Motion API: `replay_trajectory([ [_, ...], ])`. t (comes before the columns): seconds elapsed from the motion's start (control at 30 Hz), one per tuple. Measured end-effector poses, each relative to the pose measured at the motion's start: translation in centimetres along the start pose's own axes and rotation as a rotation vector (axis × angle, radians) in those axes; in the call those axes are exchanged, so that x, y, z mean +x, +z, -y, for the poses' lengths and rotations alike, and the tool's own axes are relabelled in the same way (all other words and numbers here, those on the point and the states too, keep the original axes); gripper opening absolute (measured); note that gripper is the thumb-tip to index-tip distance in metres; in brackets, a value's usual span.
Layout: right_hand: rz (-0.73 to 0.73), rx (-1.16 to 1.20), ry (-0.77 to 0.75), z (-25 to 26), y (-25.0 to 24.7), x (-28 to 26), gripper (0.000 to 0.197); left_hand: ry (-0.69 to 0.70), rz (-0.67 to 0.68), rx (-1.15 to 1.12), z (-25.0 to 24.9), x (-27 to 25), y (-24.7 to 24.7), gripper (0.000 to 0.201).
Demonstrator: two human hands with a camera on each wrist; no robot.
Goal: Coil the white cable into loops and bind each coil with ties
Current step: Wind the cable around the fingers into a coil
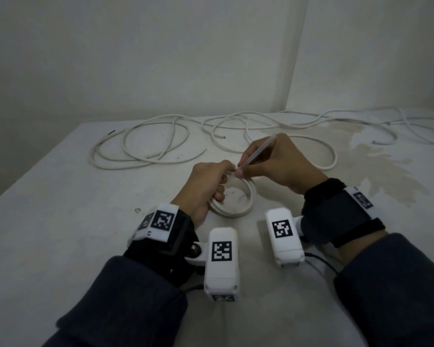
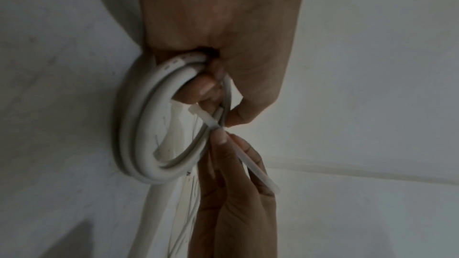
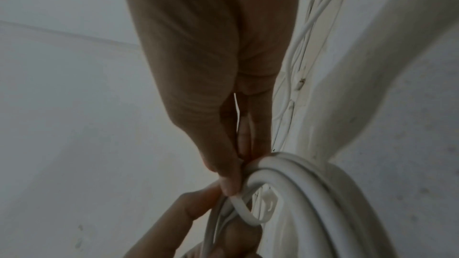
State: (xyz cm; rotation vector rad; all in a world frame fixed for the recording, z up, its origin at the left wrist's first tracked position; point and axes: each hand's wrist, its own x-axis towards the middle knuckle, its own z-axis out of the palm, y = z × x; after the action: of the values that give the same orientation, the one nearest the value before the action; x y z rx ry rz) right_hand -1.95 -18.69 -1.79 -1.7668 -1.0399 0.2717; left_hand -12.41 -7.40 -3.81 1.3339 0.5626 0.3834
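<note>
White round-sheathed cable coil (image 1: 238,205) looks springy and light — left hand (image 1: 206,189) grips its gathered turns while right hand (image 1: 273,161) pinches the thin translucent plastic tie (image 1: 257,152), best pulled by its tail.

A: Non-task items in frame?
B: White table (image 1: 60,221), scuffed. Brownish stain (image 1: 386,166) across right side, patchy.
A: Anything else on top?
B: Small round mark (image 1: 137,210) near left-front area. Short dark mark (image 1: 111,132) at far left edge.
A: Background?
B: Plain pale wall (image 1: 135,58), meeting second wall (image 1: 373,46) at corner behind table.
</note>
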Motion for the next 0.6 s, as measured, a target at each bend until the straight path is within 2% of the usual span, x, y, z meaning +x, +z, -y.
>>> replay_trajectory([
  [0.1, 0.016, -0.010, -0.012, -0.02, 0.01, 0.06, 0.015, -0.021, 0.013, 0.004, -0.02, 0.00, -0.08, 0.025],
  [0.27, 0.005, -0.035, -0.033, -0.07, 0.23, 0.28, 0.012, 0.021, -0.008, -0.016, 0.02, -0.01, -0.10, 0.007],
  [0.43, -0.014, 0.030, 0.006, -0.05, 0.44, 0.19, 0.014, 0.050, -0.018, -0.065, 0.15, 0.03, -0.27, 0.020],
  [0.6, -0.031, -0.088, -0.039, -0.14, 0.24, 0.22, 0.009, 0.045, 0.032, 0.093, 0.53, 0.17, -0.06, 0.028],
])
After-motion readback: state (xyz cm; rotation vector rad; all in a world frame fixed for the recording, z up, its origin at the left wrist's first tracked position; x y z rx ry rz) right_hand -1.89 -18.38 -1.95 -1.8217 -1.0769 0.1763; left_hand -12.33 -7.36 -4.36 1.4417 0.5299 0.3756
